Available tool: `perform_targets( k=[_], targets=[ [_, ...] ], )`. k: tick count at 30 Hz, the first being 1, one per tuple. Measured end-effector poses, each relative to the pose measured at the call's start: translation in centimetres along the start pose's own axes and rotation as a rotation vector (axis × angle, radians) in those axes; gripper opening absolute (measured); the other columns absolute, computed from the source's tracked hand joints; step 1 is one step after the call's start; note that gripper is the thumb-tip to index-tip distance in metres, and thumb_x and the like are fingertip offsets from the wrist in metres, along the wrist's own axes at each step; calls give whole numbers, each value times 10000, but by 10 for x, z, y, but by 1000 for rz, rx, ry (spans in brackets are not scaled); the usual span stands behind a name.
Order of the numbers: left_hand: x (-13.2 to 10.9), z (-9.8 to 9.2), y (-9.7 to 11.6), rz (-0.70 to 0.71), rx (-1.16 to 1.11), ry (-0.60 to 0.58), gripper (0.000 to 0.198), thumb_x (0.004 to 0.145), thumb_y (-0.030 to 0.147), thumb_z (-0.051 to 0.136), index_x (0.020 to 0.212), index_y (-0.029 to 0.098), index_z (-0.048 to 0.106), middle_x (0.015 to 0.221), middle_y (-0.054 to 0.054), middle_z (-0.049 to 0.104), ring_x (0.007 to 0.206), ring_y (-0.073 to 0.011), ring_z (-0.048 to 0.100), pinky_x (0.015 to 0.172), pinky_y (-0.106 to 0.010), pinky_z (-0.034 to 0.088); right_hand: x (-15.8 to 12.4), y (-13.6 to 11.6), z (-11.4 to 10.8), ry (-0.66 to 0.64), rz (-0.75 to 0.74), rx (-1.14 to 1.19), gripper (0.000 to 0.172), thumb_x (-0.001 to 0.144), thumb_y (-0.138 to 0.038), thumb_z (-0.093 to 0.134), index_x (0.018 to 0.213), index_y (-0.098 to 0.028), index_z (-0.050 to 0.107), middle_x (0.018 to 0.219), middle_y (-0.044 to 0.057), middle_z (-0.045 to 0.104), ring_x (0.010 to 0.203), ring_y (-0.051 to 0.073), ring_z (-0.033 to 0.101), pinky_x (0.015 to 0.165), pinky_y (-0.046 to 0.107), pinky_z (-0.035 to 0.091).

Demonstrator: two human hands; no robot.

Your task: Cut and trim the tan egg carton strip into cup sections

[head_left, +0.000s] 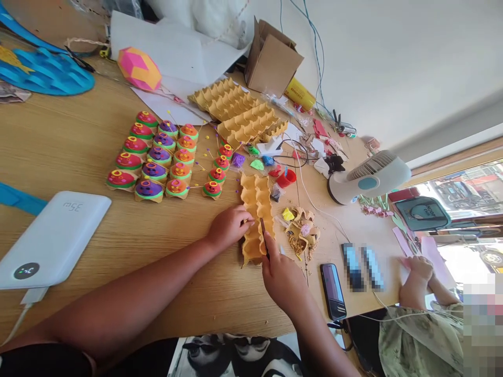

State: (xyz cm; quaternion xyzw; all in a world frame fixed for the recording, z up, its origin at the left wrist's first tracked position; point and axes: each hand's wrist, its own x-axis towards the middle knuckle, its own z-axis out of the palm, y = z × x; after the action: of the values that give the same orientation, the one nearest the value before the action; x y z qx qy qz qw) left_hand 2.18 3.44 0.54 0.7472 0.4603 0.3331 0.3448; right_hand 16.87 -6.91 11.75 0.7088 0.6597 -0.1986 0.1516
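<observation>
A strip of tan pulp egg carton (255, 191) lies on the table in front of me, its cups in two long rows. My left hand (231, 226) pinches the carton's left edge between thumb and fingers. In my right hand (283, 272) is a thin dark knife (263, 227), its blade resting along the ridge between the two rows. Just right of the carton lie torn carton pieces (310, 233) with crumbs and a yellow lump of clay (288, 214). Left of it stand rows of painted carton-cup caterpillars (159, 153) in red, purple and orange.
Uncut egg cartons (247, 120) and a cardboard box (273, 63) are at the back. A white fan (367, 178), a phone (333, 291) and a red cup (286, 178) stand to the right. Another person's hands (420, 269) rest at the far right; a power bank (58, 238) lies left.
</observation>
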Motion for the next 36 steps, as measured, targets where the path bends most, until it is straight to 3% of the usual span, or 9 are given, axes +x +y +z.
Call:
perform_targets(
  k=[17, 24, 31, 36],
  targets=[
    [0, -1, 2, 20, 29, 8, 130, 918, 254, 634, 848, 201, 731, 899, -32, 686, 829, -173, 631, 716, -275, 451, 12, -11, -8, 0, 6, -23, 598, 1039, -305, 313, 1612, -195, 186, 1055, 123, 764, 921, 264, 739, 725, 312, 474],
    [0, 0, 1, 14, -15, 9, 121, 911, 233, 638, 858, 209, 744, 898, -28, 693, 838, -172, 638, 747, -277, 460, -5, -4, -3, -30, 7, -16, 597, 1036, -295, 311, 1614, -210, 191, 1045, 111, 769, 886, 258, 741, 699, 307, 461],
    [1, -1, 0, 29, 10, 5, 141, 919, 263, 635, 838, 198, 730, 894, -32, 678, 817, -170, 619, 714, -271, 440, 13, -8, -10, 0, -12, -39, 591, 1045, -311, 312, 1613, -201, 195, 1052, 125, 766, 923, 273, 739, 712, 312, 459],
    [0, -1, 2, 19, -19, 6, 132, 914, 243, 632, 839, 205, 734, 881, -27, 684, 831, -172, 627, 742, -280, 444, 1, -4, -4, -4, -2, -35, 578, 1048, -304, 305, 1610, -214, 200, 1054, 117, 767, 878, 249, 742, 695, 297, 458]
  ],
)
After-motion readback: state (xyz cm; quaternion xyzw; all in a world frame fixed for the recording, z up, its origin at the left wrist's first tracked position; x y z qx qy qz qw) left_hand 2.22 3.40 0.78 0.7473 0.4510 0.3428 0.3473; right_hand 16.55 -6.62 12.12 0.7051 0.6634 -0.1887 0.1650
